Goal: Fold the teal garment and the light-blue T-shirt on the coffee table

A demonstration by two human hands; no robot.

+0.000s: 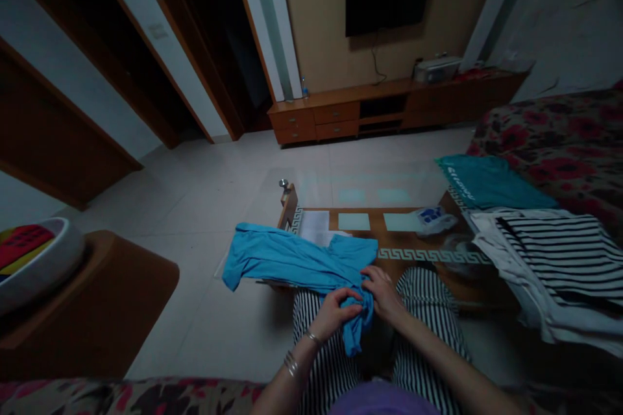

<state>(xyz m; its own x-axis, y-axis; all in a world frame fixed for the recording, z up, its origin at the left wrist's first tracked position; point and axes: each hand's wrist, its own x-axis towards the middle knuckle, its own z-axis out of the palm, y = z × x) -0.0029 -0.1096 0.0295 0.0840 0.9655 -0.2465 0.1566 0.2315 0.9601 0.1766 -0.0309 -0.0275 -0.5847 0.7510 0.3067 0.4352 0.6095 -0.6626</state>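
Observation:
A bright blue shirt (287,256) lies across the glass coffee table, its one end hanging near the table's left edge. The nearer end bunches up over my lap and droops between my knees. My left hand (338,312) is closed on the bunched cloth, fingers curled over it. On the right side of the same bunch, my right hand (382,288) grips the fabric with bent fingers. Parts of the fingertips are hidden in the folds.
Folded striped and white clothes (559,266) are piled at the table's right, with a teal garment (491,180) behind. A plastic-wrapped packet (433,219) lies nearby. A wooden stand (97,298) bears a white bowl (63,253) at left. A TV cabinet (341,113) lines the wall.

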